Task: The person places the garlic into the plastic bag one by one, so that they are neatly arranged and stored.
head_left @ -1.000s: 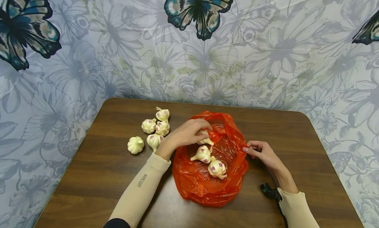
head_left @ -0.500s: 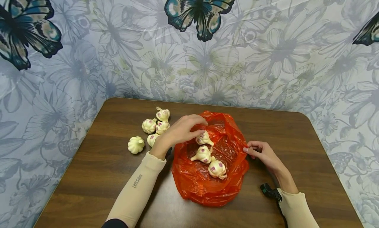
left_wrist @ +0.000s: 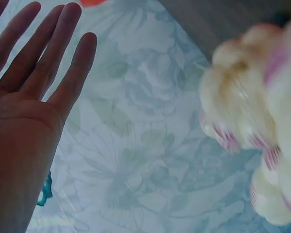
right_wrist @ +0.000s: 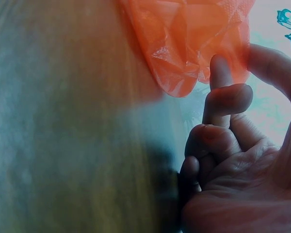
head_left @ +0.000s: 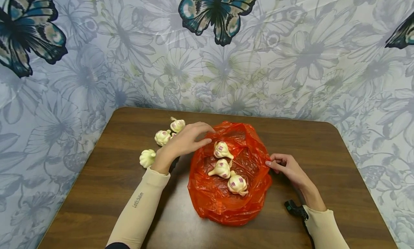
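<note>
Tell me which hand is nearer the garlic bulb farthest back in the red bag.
The left hand, just left of that garlic bulb; the right hand is farther right, pinching the red bag.

Butterfly wallcovering (head_left: 226,69) and table (head_left: 323,159) suggest a home.

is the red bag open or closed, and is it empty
Open, and not empty: in the head view the red bag has its mouth spread wide, and three garlic bulbs show inside.
</note>
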`<state>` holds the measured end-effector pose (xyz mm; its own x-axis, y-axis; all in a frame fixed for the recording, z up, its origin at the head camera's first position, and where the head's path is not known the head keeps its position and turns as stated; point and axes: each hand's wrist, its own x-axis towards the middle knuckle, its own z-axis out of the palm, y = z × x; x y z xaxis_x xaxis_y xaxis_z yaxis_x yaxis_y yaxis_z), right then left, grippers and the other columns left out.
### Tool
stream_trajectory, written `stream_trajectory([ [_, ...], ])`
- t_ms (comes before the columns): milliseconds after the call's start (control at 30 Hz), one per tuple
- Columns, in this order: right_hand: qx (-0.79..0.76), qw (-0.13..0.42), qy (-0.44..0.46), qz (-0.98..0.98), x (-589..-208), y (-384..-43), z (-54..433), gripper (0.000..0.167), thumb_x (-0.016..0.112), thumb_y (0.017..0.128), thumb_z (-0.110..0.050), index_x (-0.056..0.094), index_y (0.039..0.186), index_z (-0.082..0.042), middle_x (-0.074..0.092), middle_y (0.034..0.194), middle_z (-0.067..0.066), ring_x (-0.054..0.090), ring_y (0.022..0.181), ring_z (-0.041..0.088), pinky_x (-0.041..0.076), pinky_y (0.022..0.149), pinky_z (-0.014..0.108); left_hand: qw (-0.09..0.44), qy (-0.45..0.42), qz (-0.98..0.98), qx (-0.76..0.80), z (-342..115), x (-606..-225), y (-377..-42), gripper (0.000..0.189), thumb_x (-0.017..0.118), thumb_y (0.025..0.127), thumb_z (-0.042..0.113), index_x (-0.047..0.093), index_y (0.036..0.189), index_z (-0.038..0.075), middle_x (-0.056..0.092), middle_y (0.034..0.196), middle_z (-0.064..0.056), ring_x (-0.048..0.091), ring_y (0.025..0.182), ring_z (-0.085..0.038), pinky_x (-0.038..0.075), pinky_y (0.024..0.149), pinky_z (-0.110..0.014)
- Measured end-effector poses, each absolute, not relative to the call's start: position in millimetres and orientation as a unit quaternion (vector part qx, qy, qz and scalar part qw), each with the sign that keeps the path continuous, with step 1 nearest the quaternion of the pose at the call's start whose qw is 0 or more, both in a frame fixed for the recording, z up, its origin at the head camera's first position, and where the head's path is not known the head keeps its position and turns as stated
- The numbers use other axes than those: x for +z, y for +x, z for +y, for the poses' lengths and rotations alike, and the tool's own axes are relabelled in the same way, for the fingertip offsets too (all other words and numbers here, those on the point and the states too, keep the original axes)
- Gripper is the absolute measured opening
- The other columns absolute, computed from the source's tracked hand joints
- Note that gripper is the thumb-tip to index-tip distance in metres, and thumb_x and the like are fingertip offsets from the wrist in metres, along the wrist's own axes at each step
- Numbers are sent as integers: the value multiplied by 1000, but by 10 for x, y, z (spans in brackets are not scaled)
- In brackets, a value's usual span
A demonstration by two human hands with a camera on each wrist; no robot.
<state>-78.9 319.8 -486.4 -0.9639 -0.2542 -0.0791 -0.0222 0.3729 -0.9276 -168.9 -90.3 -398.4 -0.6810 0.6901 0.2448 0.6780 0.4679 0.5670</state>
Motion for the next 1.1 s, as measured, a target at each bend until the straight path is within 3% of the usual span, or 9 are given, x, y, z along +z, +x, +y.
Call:
stream_trajectory([
  [233,-554,106,-86,821,-4844,-793,3188,16,67,103,-16,67,94,-3,53,70,3,46,64,30,36,56,36,4,380,866,323,-1163,-3984,-1685,28,72,102,18,72,127,7,71,128,-9,66,123,-26,53,107,-48],
  [733,-549,103,-87,825,-4850,-788,3197,16,67,104,-15,67,95,-2,53,72,4,48,64,25,35,57,37,-19,314,894,319,-1889,-3920,-1605,32,73,101,15,71,131,7,71,132,-10,67,122,-33,53,103,-54],
  [1100,-549,108,-85,825,-4864,-786,3219,15,67,104,-17,68,94,-5,53,71,1,47,64,28,37,57,35,-15,269,912,310,-2370,-3919,-1560,28,71,102,17,71,130,11,72,130,-7,66,123,-30,51,102,-55],
])
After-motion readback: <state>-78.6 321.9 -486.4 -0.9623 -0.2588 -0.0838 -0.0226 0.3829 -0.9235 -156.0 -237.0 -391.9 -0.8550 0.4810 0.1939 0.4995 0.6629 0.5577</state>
